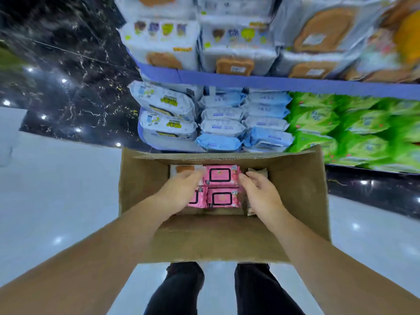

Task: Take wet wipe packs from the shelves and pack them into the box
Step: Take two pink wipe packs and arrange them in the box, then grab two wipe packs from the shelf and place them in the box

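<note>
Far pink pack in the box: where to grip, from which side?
Short ends, coming from above. The far pink pack lies flat, label up; its long sides meet the box wall and the near pink pack, so likely only the ends are free.

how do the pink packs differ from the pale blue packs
The pink packs lie side by side in the box; the pale blue packs are stacked in the shelving. The pink packs show black-framed panels; the pale blue packs mostly show front edges. Both are soft-wrapped.
</note>
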Tool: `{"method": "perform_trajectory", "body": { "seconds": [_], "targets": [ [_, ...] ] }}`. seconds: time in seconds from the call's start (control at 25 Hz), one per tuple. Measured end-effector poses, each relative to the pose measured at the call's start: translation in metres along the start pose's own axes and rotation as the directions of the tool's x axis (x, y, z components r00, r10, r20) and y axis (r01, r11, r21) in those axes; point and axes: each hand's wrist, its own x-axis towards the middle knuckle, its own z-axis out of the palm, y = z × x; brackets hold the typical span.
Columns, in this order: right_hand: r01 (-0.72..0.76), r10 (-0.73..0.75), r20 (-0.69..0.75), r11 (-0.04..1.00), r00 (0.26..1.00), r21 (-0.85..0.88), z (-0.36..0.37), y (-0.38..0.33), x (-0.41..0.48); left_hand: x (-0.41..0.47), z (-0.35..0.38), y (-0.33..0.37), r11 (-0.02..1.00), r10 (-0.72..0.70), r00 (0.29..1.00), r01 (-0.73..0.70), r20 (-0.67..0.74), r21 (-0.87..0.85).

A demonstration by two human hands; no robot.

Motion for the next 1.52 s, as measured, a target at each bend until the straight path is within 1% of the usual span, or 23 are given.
{"method": "perform_trajectory", "body": {
  "seconds": [0.12, 0.2, 0.24, 0.32, 0.4, 0.48, 0.56, 0.68, 0.76, 0.8, 0.88, 0.92, 1.0, 1.12, 1.2, 1.32, 1.4, 1.52],
  "targets": [
    [0.057, -0.054, -0.035, 0.996, 0.998, 0.071, -0.058, -0.070, -0.079, -0.082, -0.027, 0.077, 0.986, 0.146, 0.989, -0.147, 0.019, 0.083],
    [0.089, -0.082, -0.092, 0.993, 0.992, 0.072, -0.097, -0.107, -0.127, -0.130, -0.040, 0.128, 0.973, 0.209, 0.978, -0.207, -0.008, 0.106],
    [0.110, -0.099, -0.127, 0.991, 0.987, 0.082, -0.118, -0.125, -0.153, -0.155, -0.044, 0.154, 0.963, 0.252, 0.968, -0.249, -0.010, 0.101],
    [0.176, -0.152, -0.203, 0.978, 0.967, 0.109, -0.159, -0.155, -0.198, -0.196, -0.047, 0.205, 0.928, 0.364, 0.931, -0.365, 0.038, 0.074],
    [0.234, -0.179, -0.314, 0.961, 0.932, 0.146, -0.202, -0.176, -0.241, -0.237, -0.040, 0.256, 0.890, 0.452, 0.888, -0.455, 0.083, 0.034],
    [0.351, -0.261, -0.413, 0.923, 0.873, 0.159, -0.244, -0.199, -0.277, -0.275, -0.026, 0.309, 0.825, 0.563, 0.819, -0.565, 0.109, -0.017],
    [0.427, -0.296, -0.505, 0.890, 0.811, 0.163, -0.291, -0.219, -0.311, -0.320, -0.007, 0.362, 0.753, 0.656, 0.746, -0.657, 0.113, -0.036],
    [0.573, -0.377, -0.627, 0.808, 0.682, 0.138, -0.378, -0.250, -0.358, -0.393, 0.031, 0.450, 0.607, 0.792, 0.598, -0.793, 0.123, -0.055],
    [0.643, -0.428, -0.684, 0.761, 0.591, 0.079, -0.441, -0.264, -0.382, -0.435, 0.061, 0.507, 0.513, 0.854, 0.504, -0.858, 0.131, -0.044],
    [0.663, -0.447, -0.700, 0.747, 0.557, 0.051, -0.470, -0.271, -0.393, -0.452, 0.074, 0.533, 0.463, 0.882, 0.454, -0.884, 0.126, -0.058],
    [0.689, -0.473, -0.719, 0.725, 0.510, 0.011, -0.529, -0.280, -0.416, -0.488, 0.103, 0.581, 0.372, 0.923, 0.358, -0.924, 0.139, -0.086],
    [0.702, -0.491, -0.726, 0.712, 0.481, -0.016, -0.561, -0.282, -0.426, -0.505, 0.121, 0.606, 0.342, 0.934, 0.327, -0.935, 0.143, -0.096],
    [0.705, -0.508, -0.743, 0.705, 0.436, -0.069, -0.626, -0.287, -0.445, -0.539, 0.152, 0.652, 0.302, 0.948, 0.291, -0.950, 0.128, -0.083],
    [0.724, -0.547, -0.750, 0.676, 0.373, -0.133, -0.719, -0.299, -0.452, -0.568, 0.196, 0.719, 0.241, 0.966, 0.227, -0.964, 0.124, -0.112],
    [0.722, -0.564, -0.742, 0.673, 0.364, -0.157, -0.769, -0.306, -0.451, -0.575, 0.221, 0.754, 0.220, 0.972, 0.211, -0.972, 0.107, -0.080],
    [0.723, -0.596, -0.726, 0.661, 0.344, -0.200, -0.843, -0.320, -0.439, -0.576, 0.254, 0.818, 0.138, 0.987, 0.134, -0.990, 0.084, -0.039],
    [0.707, -0.596, -0.721, 0.674, 0.353, -0.212, -0.887, -0.332, -0.423, -0.569, 0.271, 0.865, 0.120, 0.990, 0.116, -0.992, 0.077, -0.045],
    [0.675, -0.627, -0.715, 0.674, 0.310, -0.298, -0.957, -0.353, -0.390, -0.558, 0.295, 0.937, 0.068, 0.997, 0.067, -0.996, 0.025, -0.056]
  ]
}}
